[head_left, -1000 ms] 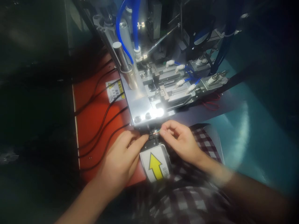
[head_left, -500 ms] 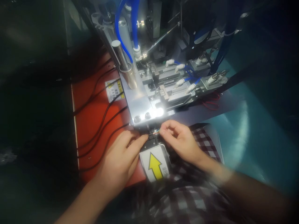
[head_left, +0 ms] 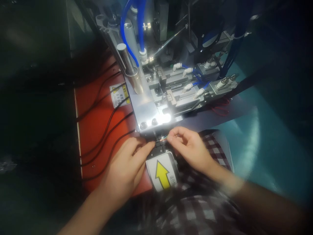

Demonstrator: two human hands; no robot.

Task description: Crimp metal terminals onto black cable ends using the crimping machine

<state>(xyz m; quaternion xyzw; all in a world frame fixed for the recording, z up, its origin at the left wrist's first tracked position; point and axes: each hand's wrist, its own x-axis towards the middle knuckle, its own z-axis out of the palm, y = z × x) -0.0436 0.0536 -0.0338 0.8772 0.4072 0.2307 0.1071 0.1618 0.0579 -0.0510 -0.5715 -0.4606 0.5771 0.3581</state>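
Observation:
My right hand (head_left: 187, 145) pinches several thin coloured wires (head_left: 163, 139) between thumb and fingertips. They reach left from the pinch to a small dark fixture (head_left: 159, 144) at the machine's front edge. My left hand (head_left: 129, 158) lies on the other side, its thumb tip against the left end of that fixture. Its fingers are closed, and whatever they hold is hidden. Just below the fixture is a rounded block with a white label and a yellow arrow (head_left: 162, 174). Above both hands sits a bright metal plate (head_left: 146, 112) with bolts.
A red-orange machine base (head_left: 97, 137) with black cables (head_left: 107, 130) across it extends to the left. Behind the plate rise a metal post (head_left: 127, 60), blue air tubes (head_left: 141, 29) and pneumatic cylinders (head_left: 186, 98). A teal surface (head_left: 251, 140) lies to the right.
Both hands stay in nearly the same place. The wires at my right fingertips have shifted very slightly.

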